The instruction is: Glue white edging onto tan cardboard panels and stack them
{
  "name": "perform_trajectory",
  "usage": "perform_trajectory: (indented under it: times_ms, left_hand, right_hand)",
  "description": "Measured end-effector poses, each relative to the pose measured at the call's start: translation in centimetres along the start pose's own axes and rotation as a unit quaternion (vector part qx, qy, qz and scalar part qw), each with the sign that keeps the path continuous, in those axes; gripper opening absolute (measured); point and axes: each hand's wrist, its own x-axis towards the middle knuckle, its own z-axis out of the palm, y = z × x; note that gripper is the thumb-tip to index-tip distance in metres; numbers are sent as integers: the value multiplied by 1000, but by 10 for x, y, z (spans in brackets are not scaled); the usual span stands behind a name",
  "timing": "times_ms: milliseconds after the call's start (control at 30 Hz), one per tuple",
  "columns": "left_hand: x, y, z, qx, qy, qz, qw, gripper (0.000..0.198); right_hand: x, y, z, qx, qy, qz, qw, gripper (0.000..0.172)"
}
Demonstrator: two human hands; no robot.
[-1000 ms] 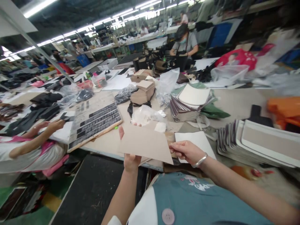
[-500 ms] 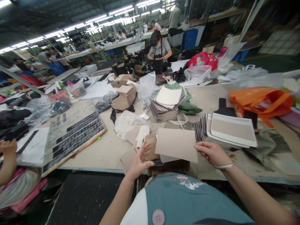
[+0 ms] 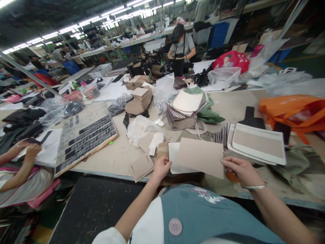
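Observation:
My right hand (image 3: 241, 171) pinches the right edge of a flat beige cardboard sheet (image 3: 200, 156). A whitish panel (image 3: 174, 162) lies partly behind that sheet, its left portion showing. My left hand (image 3: 162, 168) is closed on the left edge of the whitish panel, fingers and thumb together. Beyond my left hand, a brown cardboard piece (image 3: 162, 150) shows in part. To the right of the sheet is a fanned stack of white-edged panels (image 3: 257, 142). A taller stack of cream panels with dark edges (image 3: 186, 105) stands farther back.
A board with rows of black strips (image 3: 88, 142) lies on the left. Loose cardboard pieces (image 3: 142, 167) rest at the table's front edge. Plastic bags (image 3: 142, 128) and an orange bag (image 3: 291, 110) are around. A co-worker's hands (image 3: 31, 147) hold a dark strip at far left.
My left hand has gone from spread fingers to gripping the whitish panel's left edge. More of that panel shows left of the beige sheet. The co-worker's hands at left have come farther into view.

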Motion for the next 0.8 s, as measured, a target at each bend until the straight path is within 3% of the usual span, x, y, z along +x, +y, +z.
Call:
perform_trajectory:
  times_ms: [133, 300, 400, 567, 800]
  left_hand:
    - [-5, -13, -14, -43, 13, -3, 999, 25]
    - [-11, -10, -31, -48, 97, 31, 994, 34]
    - [-14, 2, -34, -78, 62, 45, 994, 33]
    - [-11, 12, -34, -166, 16, -2, 986, 30]
    - [8, 4, -34, -115, -11, -9, 993, 32]
  right_hand:
    - [2, -7, 24, -71, -50, -7, 996, 39]
    - [11, -14, 44, -102, -79, -14, 992, 41]
    - [18, -11, 48, -101, -99, -16, 990, 39]
    - [27, -6, 53, -100, -111, -13, 989, 38]
    - [52, 6, 63, -200, -65, -6, 978, 43]
